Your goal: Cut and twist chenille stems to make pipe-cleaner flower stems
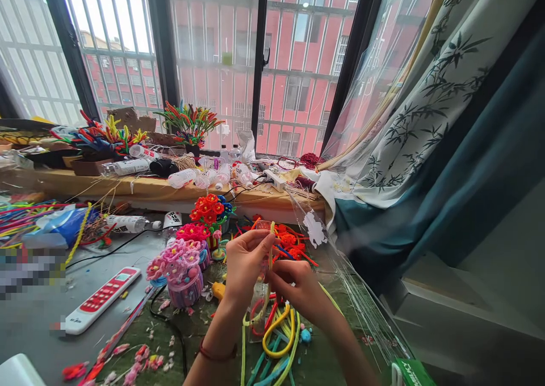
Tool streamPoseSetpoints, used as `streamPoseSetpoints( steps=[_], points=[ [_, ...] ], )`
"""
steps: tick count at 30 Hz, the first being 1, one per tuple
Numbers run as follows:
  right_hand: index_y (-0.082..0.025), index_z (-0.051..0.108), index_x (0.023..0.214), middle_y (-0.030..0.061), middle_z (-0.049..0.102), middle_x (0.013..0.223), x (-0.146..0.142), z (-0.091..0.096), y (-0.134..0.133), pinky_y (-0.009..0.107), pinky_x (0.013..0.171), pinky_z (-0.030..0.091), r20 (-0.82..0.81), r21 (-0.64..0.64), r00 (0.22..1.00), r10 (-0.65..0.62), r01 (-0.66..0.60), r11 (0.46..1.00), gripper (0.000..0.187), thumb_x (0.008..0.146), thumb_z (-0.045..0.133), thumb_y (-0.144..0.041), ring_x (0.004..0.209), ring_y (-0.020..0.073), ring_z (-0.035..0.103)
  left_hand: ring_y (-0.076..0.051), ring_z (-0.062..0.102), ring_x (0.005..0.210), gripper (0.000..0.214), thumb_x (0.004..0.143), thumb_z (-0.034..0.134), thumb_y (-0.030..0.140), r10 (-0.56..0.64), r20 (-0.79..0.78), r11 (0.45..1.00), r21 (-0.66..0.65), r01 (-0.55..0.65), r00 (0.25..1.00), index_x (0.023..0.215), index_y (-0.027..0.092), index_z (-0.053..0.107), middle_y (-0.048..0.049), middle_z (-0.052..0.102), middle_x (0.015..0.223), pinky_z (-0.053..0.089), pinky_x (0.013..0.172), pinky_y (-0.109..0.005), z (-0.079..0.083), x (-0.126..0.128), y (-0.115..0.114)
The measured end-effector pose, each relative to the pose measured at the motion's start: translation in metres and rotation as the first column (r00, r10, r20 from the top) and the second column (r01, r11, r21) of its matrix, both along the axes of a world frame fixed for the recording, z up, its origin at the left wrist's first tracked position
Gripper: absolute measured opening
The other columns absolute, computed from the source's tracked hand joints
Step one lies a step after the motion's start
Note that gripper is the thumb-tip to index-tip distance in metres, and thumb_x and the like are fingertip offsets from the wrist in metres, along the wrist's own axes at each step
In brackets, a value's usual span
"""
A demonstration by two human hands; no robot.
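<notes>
My left hand [246, 261] is closed in a pinch on the upper part of a thin yellow-green pipe cleaner [271, 244] that stands upright. My right hand [298, 286] is closed on the same stem lower down, close beside the left. Below the hands, yellow, green, red and blue pipe cleaners [279, 340] lie looped on the green mat [187, 340]. A pink pipe-cleaner flower basket [181, 269] stands just left of my left hand, with a red flower pot [210, 210] behind it.
A white and red remote [102, 300] lies at the left on the grey table [51, 306]. Clear cellophane [340, 272] spreads to the right. The wooden sill [140, 187] holds bottles and pipe-cleaner plants [189, 125]. A patterned curtain [426, 102] hangs at the right.
</notes>
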State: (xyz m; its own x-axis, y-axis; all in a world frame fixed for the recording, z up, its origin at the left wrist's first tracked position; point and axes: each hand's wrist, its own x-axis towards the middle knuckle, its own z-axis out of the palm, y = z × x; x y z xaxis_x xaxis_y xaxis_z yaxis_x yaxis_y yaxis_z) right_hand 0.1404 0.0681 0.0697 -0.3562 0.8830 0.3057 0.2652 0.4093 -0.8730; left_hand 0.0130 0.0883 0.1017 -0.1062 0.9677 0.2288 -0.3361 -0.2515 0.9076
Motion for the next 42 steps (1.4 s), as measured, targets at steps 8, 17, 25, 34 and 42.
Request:
streamPoseSetpoints(
  steps=[8,17,25,34,42],
  points=[
    [-0.017,0.056,0.064,-0.0018,0.054,0.057,0.002,0.002,0.0,0.022,0.047,0.036,0.041,0.017,0.999,-0.001,0.0,1.0,0.035,0.091,0.053,-0.04,0.051,0.0116,0.051,-0.011,0.061,0.05,0.025,0.061,0.084,0.031,0.0,0.041,0.999,-0.041,0.002,0.999,0.074,0.013,0.072,-0.0035,0.073,0.064,0.048,0.049,-0.019,0.0,0.001,-0.003],
    [-0.017,0.057,0.064,-0.0021,0.053,0.056,0.002,0.002,0.0,0.023,0.048,0.033,0.078,0.04,0.997,-0.014,0.011,0.999,0.033,0.09,0.053,-0.035,0.052,0.0115,0.05,-0.012,0.062,0.05,0.024,0.06,0.084,0.03,0.016,0.027,0.999,-0.037,-0.015,1.0,0.075,0.014,0.072,-0.0043,0.074,0.067,0.047,0.047,-0.019,0.0,0.001,-0.001],
    [-0.017,0.055,0.062,-0.0029,0.05,0.055,0.001,0.004,-0.003,0.023,0.048,0.032,0.062,0.025,0.998,-0.014,0.013,1.0,0.036,0.091,0.052,-0.039,0.051,0.0104,0.047,-0.013,0.064,0.052,0.026,0.062,0.083,0.031,0.023,0.027,0.999,-0.028,-0.022,0.999,0.076,0.013,0.072,-0.0051,0.074,0.065,0.048,0.049,-0.02,0.002,0.001,-0.004],
    [-0.014,0.066,0.073,-0.003,0.049,0.054,0.0,0.002,0.001,0.022,0.045,0.033,-0.068,-0.131,0.994,0.081,-0.09,0.987,0.043,0.084,0.057,-0.055,0.048,0.0092,0.045,-0.015,0.066,0.054,0.028,0.062,0.083,0.033,0.039,0.049,0.999,-0.039,-0.037,0.998,0.077,0.013,0.072,-0.0061,0.074,0.067,0.048,0.049,-0.021,0.005,-0.003,-0.004],
    [-0.013,0.07,0.074,-0.002,0.054,0.055,0.002,-0.006,0.005,0.021,0.045,0.035,-0.133,-0.215,0.986,0.103,-0.13,0.968,0.045,0.078,0.064,-0.057,0.047,0.0088,0.046,-0.015,0.065,0.051,0.026,0.06,0.083,0.031,0.061,0.09,0.996,-0.063,-0.055,0.994,0.074,0.013,0.071,-0.0052,0.073,0.064,0.047,0.048,-0.021,0.005,-0.004,-0.003]
  ],
)
